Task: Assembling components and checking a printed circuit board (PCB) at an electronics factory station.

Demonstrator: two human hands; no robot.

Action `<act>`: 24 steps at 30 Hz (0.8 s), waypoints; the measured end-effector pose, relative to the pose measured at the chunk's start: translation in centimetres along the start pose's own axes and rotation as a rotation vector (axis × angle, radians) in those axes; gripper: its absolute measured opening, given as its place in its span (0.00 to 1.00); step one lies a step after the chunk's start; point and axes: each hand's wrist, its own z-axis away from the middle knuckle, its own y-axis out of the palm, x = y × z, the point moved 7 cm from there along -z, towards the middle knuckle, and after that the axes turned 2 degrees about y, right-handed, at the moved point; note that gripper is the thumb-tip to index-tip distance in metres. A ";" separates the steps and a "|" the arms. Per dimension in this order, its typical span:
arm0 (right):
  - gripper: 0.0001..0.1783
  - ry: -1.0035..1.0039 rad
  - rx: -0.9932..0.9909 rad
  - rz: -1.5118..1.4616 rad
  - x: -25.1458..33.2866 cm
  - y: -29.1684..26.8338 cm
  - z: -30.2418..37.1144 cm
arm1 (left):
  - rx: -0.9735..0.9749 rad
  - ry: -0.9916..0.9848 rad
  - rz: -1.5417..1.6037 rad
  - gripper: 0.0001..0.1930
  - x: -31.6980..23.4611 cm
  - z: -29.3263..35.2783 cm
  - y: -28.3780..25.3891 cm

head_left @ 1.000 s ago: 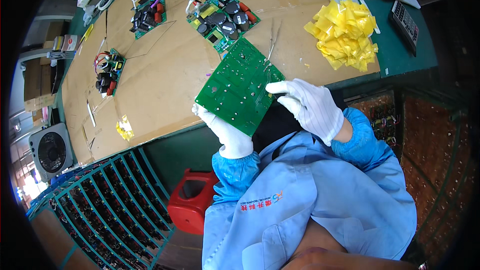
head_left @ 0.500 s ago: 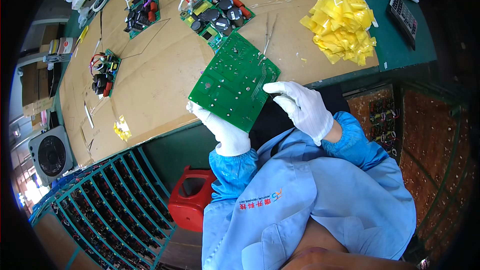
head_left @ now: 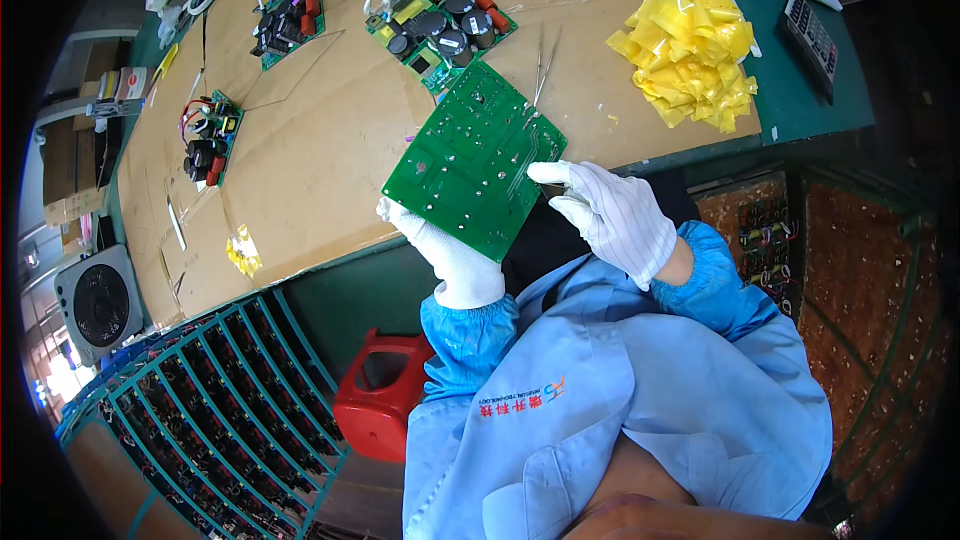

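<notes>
A green circuit board point(head_left: 470, 165), solder side up, is tilted over the front edge of the bench. My left hand point(head_left: 440, 250), in a white glove, grips it from below at the near left edge; most of those fingers are hidden under the board. At the right edge, my gloved right hand point(head_left: 605, 210) has thumb and forefinger closed on the board's side. A small dark patch shows by those fingertips, too unclear to name. Just beyond the board lies a pair of thin metal tweezers point(head_left: 543, 65).
Populated circuit boards stand on the cardboard-covered bench point(head_left: 330, 160): a large one point(head_left: 445, 20) and smaller ones point(head_left: 210, 140) leftward. A pile of yellow tape pieces point(head_left: 690, 60) and a calculator point(head_left: 810, 40) sit right. A red stool point(head_left: 380, 395) and a rack point(head_left: 220, 420) are below left.
The whole view has shifted slightly. Both hands keep their places on the circuit board, and its tilt looks nearly the same.
</notes>
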 end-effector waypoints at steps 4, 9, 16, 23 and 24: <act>0.19 0.003 -0.029 -0.083 -0.2 0.3 0.2 | -0.033 0.001 0.009 0.35 -0.2 0.5 0.6; 0.17 0.037 -0.081 -0.134 -1.4 0.8 0.2 | -0.124 0.058 -0.161 0.40 -0.2 0.4 0.7; 0.16 0.281 -0.198 -0.798 -3.6 -1.4 -0.9 | -0.017 0.001 0.002 0.34 -0.3 -0.1 0.7; 0.16 0.146 -0.760 -0.005 -5.7 -12.4 1.0 | -0.151 0.101 -0.057 0.24 -2.6 -0.6 -2.2; 0.16 0.199 -0.818 0.092 -6.8 -13.4 1.4 | -0.207 0.149 -0.021 0.21 -3.6 -0.7 -3.7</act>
